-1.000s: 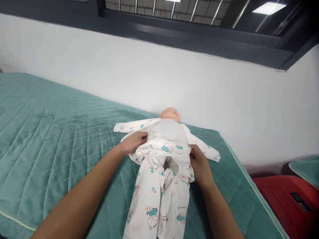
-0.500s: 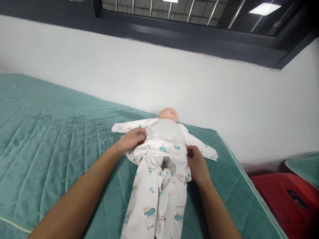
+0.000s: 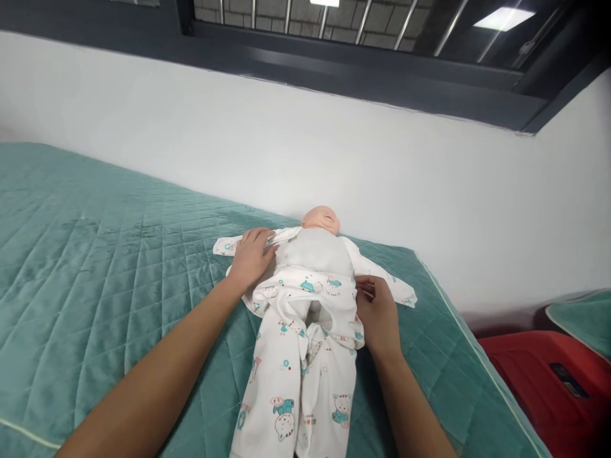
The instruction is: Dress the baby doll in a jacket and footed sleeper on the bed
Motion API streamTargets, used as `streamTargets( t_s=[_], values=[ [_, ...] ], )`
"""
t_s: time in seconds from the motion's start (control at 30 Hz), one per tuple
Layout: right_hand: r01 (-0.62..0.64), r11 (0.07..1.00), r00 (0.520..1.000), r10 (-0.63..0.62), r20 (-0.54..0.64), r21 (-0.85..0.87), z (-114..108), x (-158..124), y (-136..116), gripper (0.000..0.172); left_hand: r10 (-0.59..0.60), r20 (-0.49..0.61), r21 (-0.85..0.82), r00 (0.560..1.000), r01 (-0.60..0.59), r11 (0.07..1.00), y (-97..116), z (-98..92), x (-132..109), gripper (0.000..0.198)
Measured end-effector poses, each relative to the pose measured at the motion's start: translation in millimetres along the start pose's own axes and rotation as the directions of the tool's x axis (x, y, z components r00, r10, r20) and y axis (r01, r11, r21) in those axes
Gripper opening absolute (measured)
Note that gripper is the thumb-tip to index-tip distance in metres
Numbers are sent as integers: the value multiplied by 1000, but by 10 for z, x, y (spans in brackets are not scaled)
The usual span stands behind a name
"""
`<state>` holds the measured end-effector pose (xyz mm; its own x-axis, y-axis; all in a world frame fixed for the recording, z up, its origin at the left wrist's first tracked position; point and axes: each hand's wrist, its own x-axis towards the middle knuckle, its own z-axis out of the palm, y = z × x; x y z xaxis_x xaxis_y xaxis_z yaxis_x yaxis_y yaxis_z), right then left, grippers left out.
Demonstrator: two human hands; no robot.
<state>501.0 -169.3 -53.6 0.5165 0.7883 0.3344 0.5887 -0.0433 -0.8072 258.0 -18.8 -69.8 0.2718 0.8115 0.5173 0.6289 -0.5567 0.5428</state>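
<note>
A baby doll [image 3: 321,219] lies on its back, its head close to the wall. It wears a white printed top [image 3: 382,278] with the front parted over a pale grey-white torso, and white printed baby trousers [image 3: 286,375] with a gap at the crotch. My left hand [image 3: 252,257] lies over the top near the doll's sleeve on the left, fingers stretched out and thumb beside the torso. At the right side of the waistband, my right hand [image 3: 377,312] has its fingers curled in and closed on the trousers' edge; its fingertips are partly hidden.
A green quilted cover [image 3: 119,267] spreads beneath the doll, with a pale piped edge on the right. Behind stands a white wall [image 3: 229,133] under a dark window frame [image 3: 353,70] with bars. A red plastic object [image 3: 539,369] sits at the lower right, beyond the edge.
My left hand has left the waistband's left side and moved up onto the top near the sleeve, its fingers straightening. My right hand stays at the waistband with little change.
</note>
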Motion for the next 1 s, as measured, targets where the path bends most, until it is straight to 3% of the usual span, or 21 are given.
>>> streamTargets(
  t_s=[0.1,0.23,0.33,0.5,0.63,0.7,0.83,1.0],
  values=[
    [89,987,984,-108,-140,-133,-22,54,69,29,-36,11,108,999,34,994,21,29,51,30],
    [83,952,987,-119,-106,-295,-21,119,116,41,-35,-14,189,999,37,981,76,43,121,24],
    [16,964,995,-40,-88,-264,-38,149,117,47,-135,-61,168,989,144,975,34,42,211,27],
    [-268,952,961,253,-113,-150,-252,251,191,36,-367,-62,50,928,370,928,-176,-24,372,24],
    [-264,921,963,266,-34,-285,-365,328,287,29,-442,-76,60,894,446,893,-268,-82,365,21],
    [-238,921,965,259,29,-309,-338,330,302,29,-402,-103,107,910,412,905,-255,-95,323,27],
    [-199,949,963,236,132,-245,-229,293,277,30,-193,-141,217,971,220,951,-136,-120,229,34],
    [-179,967,955,215,206,-183,-192,269,208,30,-14,-80,274,997,36,961,66,-171,117,26]
  ],
)
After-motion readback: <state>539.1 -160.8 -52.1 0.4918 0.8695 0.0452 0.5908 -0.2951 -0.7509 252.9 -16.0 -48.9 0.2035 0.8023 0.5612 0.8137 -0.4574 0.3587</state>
